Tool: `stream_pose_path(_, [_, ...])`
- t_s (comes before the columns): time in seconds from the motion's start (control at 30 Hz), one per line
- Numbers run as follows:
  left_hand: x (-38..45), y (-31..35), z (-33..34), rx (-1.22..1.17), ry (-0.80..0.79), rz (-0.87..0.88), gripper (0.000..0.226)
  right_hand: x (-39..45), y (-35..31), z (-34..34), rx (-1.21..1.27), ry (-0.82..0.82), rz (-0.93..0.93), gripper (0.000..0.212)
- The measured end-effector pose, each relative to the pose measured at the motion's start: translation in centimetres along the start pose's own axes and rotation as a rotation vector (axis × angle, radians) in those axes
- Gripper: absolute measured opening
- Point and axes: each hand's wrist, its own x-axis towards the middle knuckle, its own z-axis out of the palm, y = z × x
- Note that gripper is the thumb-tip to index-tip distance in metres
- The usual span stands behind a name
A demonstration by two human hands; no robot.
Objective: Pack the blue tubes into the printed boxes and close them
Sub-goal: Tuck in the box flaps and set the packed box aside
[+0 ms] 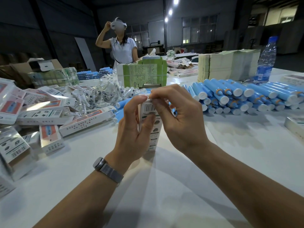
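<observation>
Broadly, a white table [189,186] filled the view, and its near edge lay bare around the person's two forearms. Along the right side, towards the far edge, a big stack of blue plastic tubes with white caps [243,97] lay on their sides, caps facing the near edge. Behind it, at the far right, stood a tall block of bundled pale flat cartons [227,66], with a clear plastic water bottle with a blue label [266,60] just beside it. The left side of the table carried a loose heap of closed printed white cardboard boxes [49,116], and beyond them a pile of small clear-wrapped pieces [98,92]. A green printed carton sheet [144,73] stood upright near the middle of the far edge, and a person in a pale shirt wearing a white headset [123,46] stood behind the table.

In the middle, above the table, one narrow printed white box with a barcode [148,122] was held upright. The left hand [131,127] gripped its body with fingers curled round it. The right hand [177,116] pinched the flap at its top end between thumb and forefinger. Whether a tube was inside could not be told.
</observation>
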Motion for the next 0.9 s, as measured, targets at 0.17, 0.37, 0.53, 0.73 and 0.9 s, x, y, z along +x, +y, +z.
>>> stream_pose_path(0.17, [-0.03, -0.23, -0.11, 0.0, 0.008, 0.008, 0.033, -0.17, -0.12, 0.18, 0.057, 0.013, 0.102, 0.013])
stream_pose_path(0.37, [-0.02, -0.33, -0.06, 0.021, 0.028, -0.006, 0.034, -0.16, -0.21, 0.03, 0.16, 0.005, 0.197, 0.018])
stream_pose_path(0.53, [0.01, -0.49, -0.06, 0.004, 0.035, 0.006, 0.029, -0.58, 0.31, 0.19, 0.143, -0.005, 0.191, 0.008])
stream_pose_path(0.73, [0.11, -0.51, -0.16, -0.012, 0.044, -0.008, 0.027, -0.74, 0.56, 0.44, 0.106, -0.028, 0.175, 0.008])
stream_pose_path(0.9, [0.2, -0.38, -0.09, 0.0, 0.04, -0.015, 0.027, -0.95, 0.6, 0.71, 0.006, -0.054, 0.147, 0.016])
